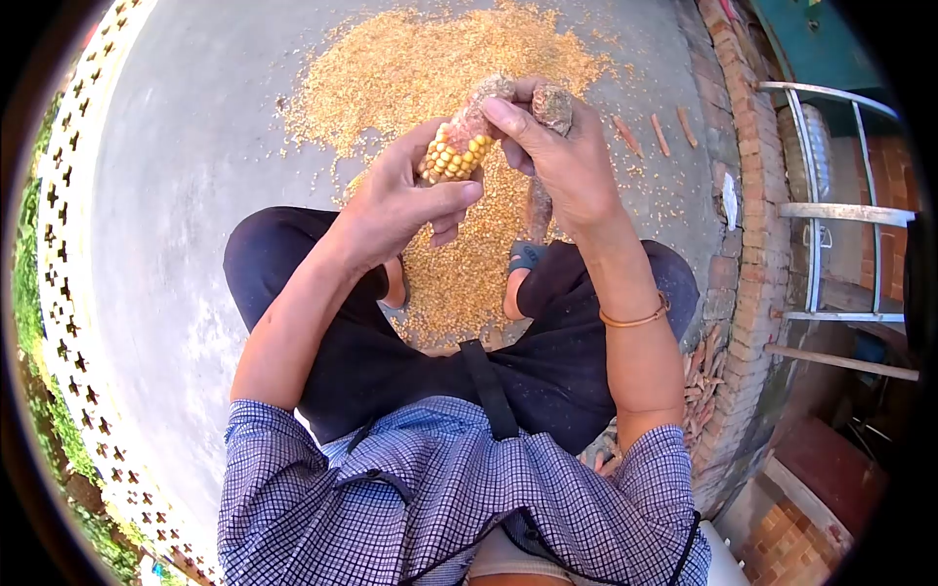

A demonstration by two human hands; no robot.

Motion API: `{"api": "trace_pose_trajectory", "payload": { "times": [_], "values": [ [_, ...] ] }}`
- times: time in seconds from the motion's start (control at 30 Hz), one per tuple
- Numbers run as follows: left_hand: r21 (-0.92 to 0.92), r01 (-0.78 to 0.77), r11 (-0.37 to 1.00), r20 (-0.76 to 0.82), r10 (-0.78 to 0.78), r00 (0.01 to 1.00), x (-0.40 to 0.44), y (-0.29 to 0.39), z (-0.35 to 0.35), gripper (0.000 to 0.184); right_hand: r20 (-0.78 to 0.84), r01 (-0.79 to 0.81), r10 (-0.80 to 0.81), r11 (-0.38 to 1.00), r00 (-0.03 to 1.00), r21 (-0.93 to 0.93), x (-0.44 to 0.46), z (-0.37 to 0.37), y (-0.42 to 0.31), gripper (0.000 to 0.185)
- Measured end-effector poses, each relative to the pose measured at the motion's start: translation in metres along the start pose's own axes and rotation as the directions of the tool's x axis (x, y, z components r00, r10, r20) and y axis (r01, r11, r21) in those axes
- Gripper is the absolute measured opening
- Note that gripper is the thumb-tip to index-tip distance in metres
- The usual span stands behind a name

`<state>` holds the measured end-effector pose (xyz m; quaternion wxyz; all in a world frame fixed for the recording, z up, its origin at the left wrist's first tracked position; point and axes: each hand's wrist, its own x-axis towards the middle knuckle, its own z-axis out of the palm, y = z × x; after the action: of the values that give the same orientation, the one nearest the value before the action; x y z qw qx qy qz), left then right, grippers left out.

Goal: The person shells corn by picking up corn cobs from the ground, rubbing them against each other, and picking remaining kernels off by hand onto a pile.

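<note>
My left hand (401,190) is wrapped round a corn cob (457,146) in front of my knees. Yellow kernels still cover its lower end, while the upper part is bare and reddish. A second, stripped corn cob (553,109) sits in the grip of my right hand (567,146). The right thumb presses against the bare part of the first cob, so the two hands meet there. Some fingers of the right hand are hidden behind the cobs.
Loose corn kernels (391,78) are spread over the concrete floor (176,176), also between my feet. A few bare cobs (660,135) lie to the right, and more cobs (705,381) are heaped by a brick edge (757,264). A metal frame (845,212) stands beyond it.
</note>
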<state>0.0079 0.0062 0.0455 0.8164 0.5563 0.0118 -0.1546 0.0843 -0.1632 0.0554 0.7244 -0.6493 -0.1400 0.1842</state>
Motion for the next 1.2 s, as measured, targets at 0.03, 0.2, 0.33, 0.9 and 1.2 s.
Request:
{"api": "trace_pose_trajectory", "payload": {
  "times": [0.03,0.2,0.33,0.9,1.2],
  "values": [
    [0.065,-0.021,0.998,-0.06,0.025,0.998,-0.001,-0.002,0.003,0.053,-0.01,-0.043,0.043,0.999,0.999,-0.014,0.0,0.0,0.002,0.026],
    [0.002,0.089,0.996,-0.115,-0.088,0.989,-0.007,0.001,0.008,0.055,-0.187,0.023,-0.047,0.991,0.981,-0.131,0.002,0.006,0.009,0.026],
    [-0.1,0.152,0.983,-0.109,-0.163,0.981,-0.005,0.006,0.008,0.055,-0.085,0.433,-0.515,0.789,0.853,-0.436,0.002,0.012,0.01,0.03],
    [0.172,0.144,0.974,-0.029,-0.141,0.99,-0.003,-0.014,0.014,0.048,-0.194,-0.11,0.056,0.953,0.979,-0.284,0.009,0.024,0.005,0.031],
    [-0.219,0.23,0.948,0.03,-0.229,0.973,0.004,-0.003,0.005,0.039,0.11,0.489,-0.504,0.727,0.857,-0.482,0.0,-0.002,0.006,0.031]
  ]
}}
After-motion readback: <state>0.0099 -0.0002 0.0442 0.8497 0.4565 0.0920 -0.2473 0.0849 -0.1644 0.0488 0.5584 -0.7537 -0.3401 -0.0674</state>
